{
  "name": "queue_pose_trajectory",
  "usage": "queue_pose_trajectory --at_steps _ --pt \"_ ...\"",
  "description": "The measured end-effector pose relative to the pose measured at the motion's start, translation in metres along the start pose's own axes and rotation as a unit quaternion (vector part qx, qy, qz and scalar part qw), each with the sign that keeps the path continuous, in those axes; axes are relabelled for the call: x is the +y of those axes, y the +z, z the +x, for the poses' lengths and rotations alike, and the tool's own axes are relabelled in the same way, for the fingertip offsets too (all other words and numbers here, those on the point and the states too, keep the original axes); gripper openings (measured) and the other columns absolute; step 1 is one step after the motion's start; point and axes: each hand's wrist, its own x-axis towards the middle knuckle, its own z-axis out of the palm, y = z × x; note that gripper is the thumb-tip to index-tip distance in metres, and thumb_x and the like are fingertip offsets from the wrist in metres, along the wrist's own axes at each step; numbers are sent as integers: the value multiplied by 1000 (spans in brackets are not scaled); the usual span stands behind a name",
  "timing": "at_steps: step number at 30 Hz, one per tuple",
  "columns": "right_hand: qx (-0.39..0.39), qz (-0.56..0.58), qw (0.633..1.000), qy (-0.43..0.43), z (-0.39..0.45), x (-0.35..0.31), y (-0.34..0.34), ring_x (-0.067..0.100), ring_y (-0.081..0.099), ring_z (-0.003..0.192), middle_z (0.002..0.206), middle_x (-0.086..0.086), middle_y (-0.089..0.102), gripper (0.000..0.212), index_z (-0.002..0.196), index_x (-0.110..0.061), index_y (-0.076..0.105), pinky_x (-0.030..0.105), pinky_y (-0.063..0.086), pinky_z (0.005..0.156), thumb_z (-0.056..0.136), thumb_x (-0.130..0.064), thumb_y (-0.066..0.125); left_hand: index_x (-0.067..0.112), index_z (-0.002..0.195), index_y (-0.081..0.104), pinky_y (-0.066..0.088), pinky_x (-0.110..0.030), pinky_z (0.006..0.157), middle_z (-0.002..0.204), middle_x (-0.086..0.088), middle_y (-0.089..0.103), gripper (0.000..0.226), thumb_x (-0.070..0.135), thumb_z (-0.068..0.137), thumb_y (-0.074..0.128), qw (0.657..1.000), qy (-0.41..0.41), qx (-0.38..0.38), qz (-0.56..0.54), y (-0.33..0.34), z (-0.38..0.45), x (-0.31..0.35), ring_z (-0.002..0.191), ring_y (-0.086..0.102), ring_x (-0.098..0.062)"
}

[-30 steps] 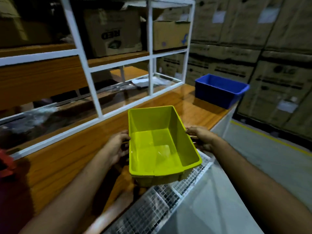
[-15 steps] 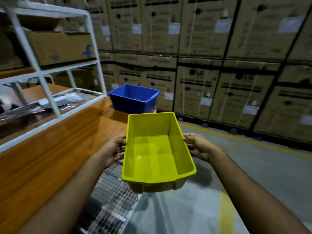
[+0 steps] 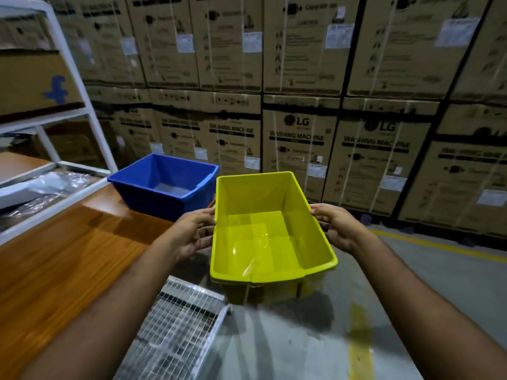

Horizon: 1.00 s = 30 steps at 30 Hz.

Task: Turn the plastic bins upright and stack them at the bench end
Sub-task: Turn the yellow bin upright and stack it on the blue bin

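Observation:
An empty yellow plastic bin (image 3: 267,237) is held upright in the air in front of me, past the bench's edge and over the floor. My left hand (image 3: 192,234) grips its left rim and my right hand (image 3: 336,226) grips its right rim. A blue plastic bin (image 3: 164,185) stands upright and empty on the far end of the wooden bench (image 3: 63,256), just left of and beyond the yellow bin.
A white metal shelf frame (image 3: 90,113) with cardboard boxes rises along the bench's left side. A wire mesh panel (image 3: 178,327) juts out below the bench edge. Stacked washing-machine cartons (image 3: 299,144) form a wall ahead. The concrete floor has a yellow line (image 3: 439,245).
I have carried the yellow bin along the bench toward its far end. The blue bin is now much closer, and the view has swung right toward the cartons.

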Motion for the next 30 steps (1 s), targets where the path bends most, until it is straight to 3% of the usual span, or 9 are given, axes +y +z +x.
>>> queue_pose_trajectory --at_steps 5,9,11,13,15,22,24,27,30 --pt "-23 6 999 -27 103 -60 9 15 65 66 77 4 73 30 116 -8 69 35 51 72 87 -12 60 15 119 63 60 -33 73 102 -10 68 38 -1 88 46 1000 30 6 -3 3 84 61 89 64 -20" --pt "-64 1 997 -41 186 -104 37 27 66 89 106 17 70 34 117 -8 70 48 51 93 85 -13 62 16 118 64 59 -29 68 102 -8 69 39 -1 89 45 997 62 35 -31 -16 135 107 86 63 -17" --pt "-85 8 995 -47 220 -121 57 27 66 88 102 16 71 34 118 -4 68 50 48 99 85 -10 62 18 110 66 58 -30 73 99 -7 68 35 -1 90 44 995 78 50 -35 -27 149 125 86 61 -17" --pt "-114 7 992 -44 257 -138 79 20 69 78 87 9 75 35 120 -1 66 41 55 89 87 -9 61 17 107 66 57 -33 77 100 -7 68 32 1 91 44 991 96 84 -47 -39 163 143 88 62 -18" --pt "-158 8 987 -40 290 -153 103 10 68 62 69 0 74 35 122 2 63 26 58 65 90 -9 57 16 112 66 58 -31 71 100 -6 69 33 2 89 46 986 106 110 -59 -55 176 156 86 64 -17" --pt "-345 -3 938 9 406 -183 200 4 33 29 41 -10 49 40 134 4 51 11 29 33 97 -10 45 16 120 62 57 -22 58 101 -2 67 41 1 86 45 949 157 253 -108 -100 202 182 76 61 -13" --pt "-386 -20 922 21 430 -185 230 3 44 33 46 -7 57 39 131 3 54 14 38 35 96 -11 46 17 121 61 57 -22 58 100 -2 66 41 2 86 44 931 169 301 -119 -108 199 185 79 60 -14" --pt "-442 -50 895 26 451 -185 270 11 66 62 77 2 74 43 128 1 60 23 55 56 89 -17 58 17 117 63 56 -24 61 102 -3 66 39 3 86 44 908 179 355 -130 -115 187 186 82 59 -14" --pt "-492 -74 867 33 455 -182 303 19 63 77 92 7 73 46 119 -4 68 34 47 69 77 -22 67 19 109 66 53 -27 66 99 -2 67 35 4 86 43 884 193 404 -134 -116 170 180 82 60 -13"
